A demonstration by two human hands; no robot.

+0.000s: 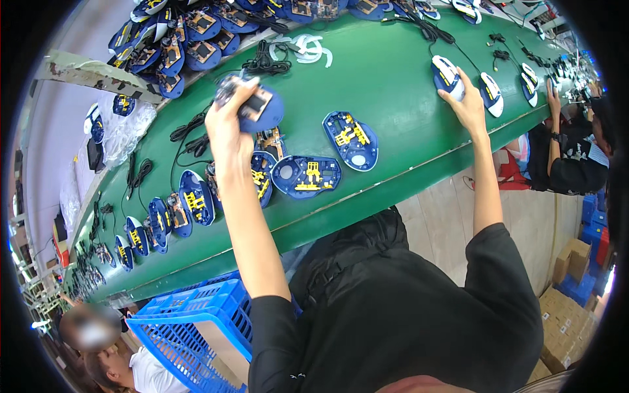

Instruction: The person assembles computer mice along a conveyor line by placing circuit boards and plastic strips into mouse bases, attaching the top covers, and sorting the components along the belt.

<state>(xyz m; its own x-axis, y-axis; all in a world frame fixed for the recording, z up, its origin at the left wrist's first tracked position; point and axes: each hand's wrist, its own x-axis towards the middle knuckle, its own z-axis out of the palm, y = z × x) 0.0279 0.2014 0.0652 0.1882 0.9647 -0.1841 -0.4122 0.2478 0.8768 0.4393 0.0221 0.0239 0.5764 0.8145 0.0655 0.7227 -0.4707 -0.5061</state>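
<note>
My left hand is closed round a dark blue mouse base with a brown circuit board on it, raised above the green belt and slightly blurred. Below it lie several open blue mouse shells with yellow parts inside: one shell near the belt's edge, another shell to its right. A further shell and a circuit board are partly covered by my left arm. Over on the right, my right hand grips a white-and-blue mouse by its side, at the belt surface; its cable runs away toward the far side.
The green belt carries more mice on the right and shells with cables on the left. Mouse bases pile up at the far left. White curved strips lie near a coiled black cable. A blue crate stands below; co-workers sit at both ends.
</note>
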